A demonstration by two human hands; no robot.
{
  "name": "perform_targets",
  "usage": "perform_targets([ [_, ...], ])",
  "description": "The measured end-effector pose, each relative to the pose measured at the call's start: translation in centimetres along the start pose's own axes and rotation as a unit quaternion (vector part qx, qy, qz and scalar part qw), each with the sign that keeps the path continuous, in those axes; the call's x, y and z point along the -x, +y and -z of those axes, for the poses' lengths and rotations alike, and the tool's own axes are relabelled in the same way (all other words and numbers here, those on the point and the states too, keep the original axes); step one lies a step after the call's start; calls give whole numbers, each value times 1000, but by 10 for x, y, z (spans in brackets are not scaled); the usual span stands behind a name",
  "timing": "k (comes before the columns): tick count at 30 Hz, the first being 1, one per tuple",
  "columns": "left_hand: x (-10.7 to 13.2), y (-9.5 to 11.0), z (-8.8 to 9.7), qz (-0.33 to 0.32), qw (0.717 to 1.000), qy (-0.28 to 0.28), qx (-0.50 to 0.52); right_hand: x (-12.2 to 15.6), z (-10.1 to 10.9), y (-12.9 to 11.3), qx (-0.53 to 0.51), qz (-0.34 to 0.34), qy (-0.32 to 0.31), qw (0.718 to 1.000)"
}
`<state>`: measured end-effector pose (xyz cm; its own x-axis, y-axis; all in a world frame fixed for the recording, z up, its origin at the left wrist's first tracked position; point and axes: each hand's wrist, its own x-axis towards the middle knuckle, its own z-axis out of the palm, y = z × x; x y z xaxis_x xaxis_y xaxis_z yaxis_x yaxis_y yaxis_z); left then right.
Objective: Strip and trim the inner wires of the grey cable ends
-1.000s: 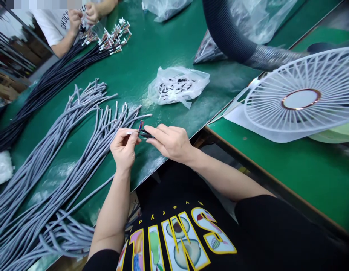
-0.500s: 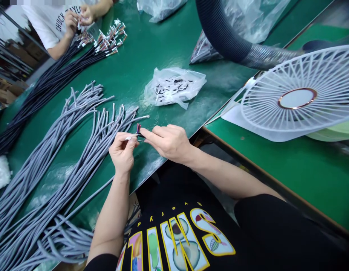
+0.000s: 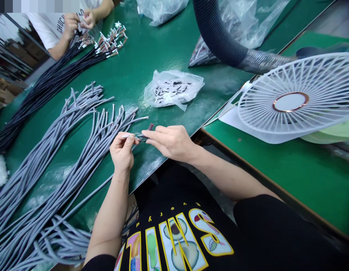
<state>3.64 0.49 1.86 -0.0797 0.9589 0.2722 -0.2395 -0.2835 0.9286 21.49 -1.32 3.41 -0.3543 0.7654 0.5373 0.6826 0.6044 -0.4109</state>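
Note:
My left hand (image 3: 122,149) and my right hand (image 3: 171,142) meet over the near edge of the green table (image 3: 140,52). Both pinch the stripped end of a grey cable (image 3: 143,134), whose thin coloured wires stick out between my fingertips. The left fingers are curled on the cable end, the right thumb and forefinger pinch the wires. A large bundle of grey cables (image 3: 58,150) lies just left of my hands, ends fanned toward them.
A clear bag of small black parts (image 3: 172,89) lies beyond my hands. A bundle of black cables (image 3: 44,86) runs to another person's hands (image 3: 78,20) at the far left. A white fan grille (image 3: 299,99) and a black corrugated hose (image 3: 219,37) stand to the right.
The coloured wire tips, upright half a second ago, now lie tilted to the right between my fingers. My hands have stayed in nearly the same place.

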Motion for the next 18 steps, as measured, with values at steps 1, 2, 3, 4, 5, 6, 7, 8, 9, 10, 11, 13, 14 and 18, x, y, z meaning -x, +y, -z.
perform_targets([
  [1,-1,0,0,13,1000,8,11,0,1,1,-29,-10,7,1000],
  [2,-1,0,-1,26,999,15,20,0,2,1,-60,-21,18,998],
  [3,-1,0,-1,37,999,21,27,-1,1,1,-93,-33,28,995],
  [4,-1,0,-1,45,998,25,32,-3,0,0,-126,-46,38,990],
  [5,-1,0,-2,50,998,27,36,-5,-1,-2,-160,-58,42,985],
  [6,-1,1,-3,52,998,27,39,-7,-4,-4,-192,-70,42,978],
  [7,0,1,-5,51,997,25,43,-10,-6,-6,-223,-82,35,971],
  [8,1,0,-6,49,998,20,45,-13,-9,-9,-252,-93,25,963],
  [9,2,0,-8,47,998,12,47,-16,-11,-11,-277,-102,15,955],
  [10,2,-1,-9,45,998,3,47,-18,-12,-14,-299,-106,6,948],
  [11,3,-2,-9,43,998,-6,47,-21,-11,-16,-314,-106,0,943],
  [13,4,-4,-9,43,998,-22,40,-26,-6,-15,-320,-95,-3,943],
  [14,5,-4,-8,43,998,-30,32,-29,-3,-12,-305,-90,3,948],
  [18,6,4,0,24,990,-110,-83,-46,13,32,-117,-119,59,984],
])
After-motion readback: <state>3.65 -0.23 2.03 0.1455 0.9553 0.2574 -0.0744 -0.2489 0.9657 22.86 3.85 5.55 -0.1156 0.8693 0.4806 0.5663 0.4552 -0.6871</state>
